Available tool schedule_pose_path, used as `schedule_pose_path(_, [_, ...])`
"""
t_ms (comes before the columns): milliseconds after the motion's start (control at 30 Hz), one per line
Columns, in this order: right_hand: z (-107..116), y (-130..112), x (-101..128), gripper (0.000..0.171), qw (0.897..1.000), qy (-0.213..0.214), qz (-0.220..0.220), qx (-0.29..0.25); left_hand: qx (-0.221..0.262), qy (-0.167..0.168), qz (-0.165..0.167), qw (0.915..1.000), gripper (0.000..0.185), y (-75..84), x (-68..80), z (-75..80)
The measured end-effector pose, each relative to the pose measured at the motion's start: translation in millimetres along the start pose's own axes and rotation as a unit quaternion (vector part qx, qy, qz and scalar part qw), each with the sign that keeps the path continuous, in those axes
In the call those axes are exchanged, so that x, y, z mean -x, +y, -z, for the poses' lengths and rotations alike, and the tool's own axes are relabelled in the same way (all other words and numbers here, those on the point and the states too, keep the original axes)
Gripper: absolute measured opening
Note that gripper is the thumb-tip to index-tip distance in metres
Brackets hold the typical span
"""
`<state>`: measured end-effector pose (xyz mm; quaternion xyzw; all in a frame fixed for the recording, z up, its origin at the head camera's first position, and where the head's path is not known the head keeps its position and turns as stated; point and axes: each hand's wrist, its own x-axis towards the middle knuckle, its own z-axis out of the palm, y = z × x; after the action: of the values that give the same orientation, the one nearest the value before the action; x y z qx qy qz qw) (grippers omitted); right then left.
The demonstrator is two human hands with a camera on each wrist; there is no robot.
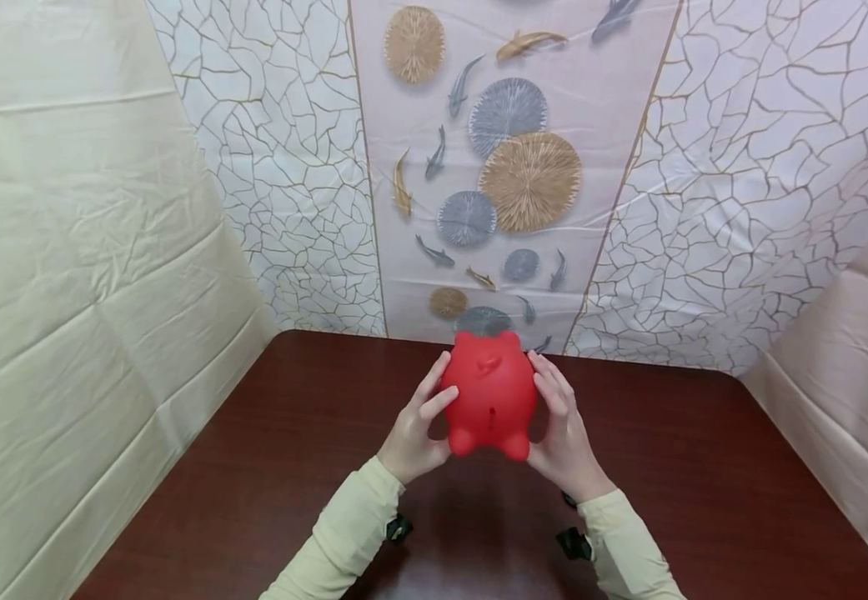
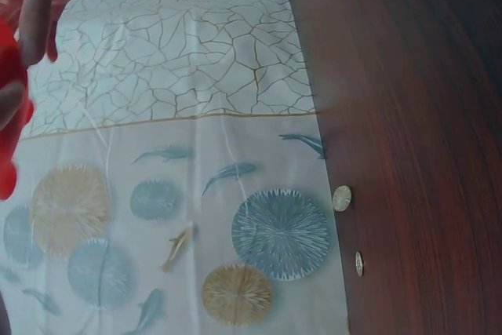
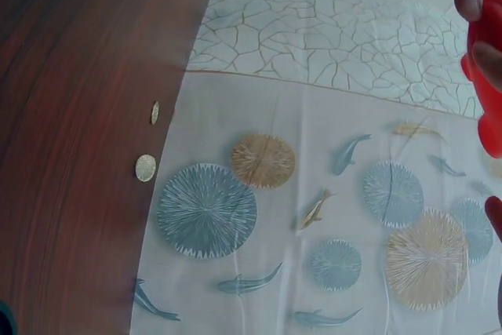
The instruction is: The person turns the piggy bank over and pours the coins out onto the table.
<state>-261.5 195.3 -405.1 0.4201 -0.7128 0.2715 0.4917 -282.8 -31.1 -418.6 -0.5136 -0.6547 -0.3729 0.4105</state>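
Holding a red piggy bank (image 1: 490, 393) up off the table (image 1: 268, 467) with both hands, over the middle of the far half, closer to the back edge than the near one. The left hand (image 1: 417, 429) cups its left side, fingers spread and wrapped around the body, and the right hand (image 1: 563, 429) does the same on the right side. So both grips are snug around the piggy bank, one palm on each flank. It's turned so the two stubby feet point toward the person, and there's a little curly tail and what looks like a slot on the surface facing the head camera, though honestly it's small enough that I can't be sure about the slot.

From the wrist cameras you only catch slivers of it: a red edge at the left of the left wrist view (image 2: 8, 107) with blurry fingers (image 2: 43, 13) on it, and a red edge at the right of the right wrist view (image 3: 488, 76).

Two coins (image 2: 342, 198) sit on the table right along the back edge, just where the wood meets the patterned backdrop (image 1: 509, 167) with fish and round fan shapes. One lies flat, and the other, near it, shows only as a thin oval. Pale sheets (image 1: 66, 275) wall off the left and right sides. Light yellow sleeves (image 1: 343, 533) cover both forearms.
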Motion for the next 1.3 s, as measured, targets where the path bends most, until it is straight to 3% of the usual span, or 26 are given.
schedule_pose_path(167, [3.9, -2.1, 2.6, 0.081, 0.997, -0.057, -0.05, -0.017, 0.013, -0.017, 0.066, 0.9976, 0.107, 0.4, 3.3, 1.1])
schedule_pose_path(400, [7.4, -9.0, 11.4, 0.1, 0.98, -0.112, -0.164, -0.008, 0.042, -0.025, 0.156, 0.9866, 0.111, 5.8, 12.7, -1.6])
schedule_pose_path(500, [6.7, -10.9, 12.1, 0.102, 0.969, -0.12, -0.213, 0.03, 0.062, -0.034, 0.239, 0.9684, 0.103, 7.3, 13.3, -4.7])
schedule_pose_path(667, [2.2, -16.2, 9.5, 0.085, 0.932, -0.166, -0.311, 0.082, 0.073, -0.038, 0.382, 0.9207, 0.085, 9.4, 16.0, -10.6])
schedule_pose_path(867, [-1.5, -20.4, 6.7, 0.055, 0.881, -0.244, -0.383, 0.134, 0.067, -0.05, 0.482, 0.8723, 0.07, 11.9, 19.7, -16.8])
schedule_pose_path(967, [-3.6, -20.4, 5.4, 0.052, 0.854, -0.283, -0.413, 0.138, 0.079, -0.066, 0.532, 0.8408, 0.062, 13.4, 20.4, -18.5])
schedule_pose_path(1033, [-4.8, -21.2, 4.4, 0.053, 0.84, -0.301, -0.429, 0.14, 0.083, -0.077, 0.554, 0.8252, 0.059, 13.9, 20.2, -18.7])
schedule_pose_path(1100, [-5.9, -21.9, 3.2, 0.057, 0.83, -0.313, -0.441, 0.14, 0.077, -0.089, 0.562, 0.8184, 0.057, 13.6, 19.3, -18.4])
schedule_pose_path(1300, [-7.6, -23.9, -0.6, 0.07, 0.806, -0.338, -0.471, 0.117, 0.011, -0.148, 0.553, 0.8201, 0.061, 11.2, 9.1, -14.6])
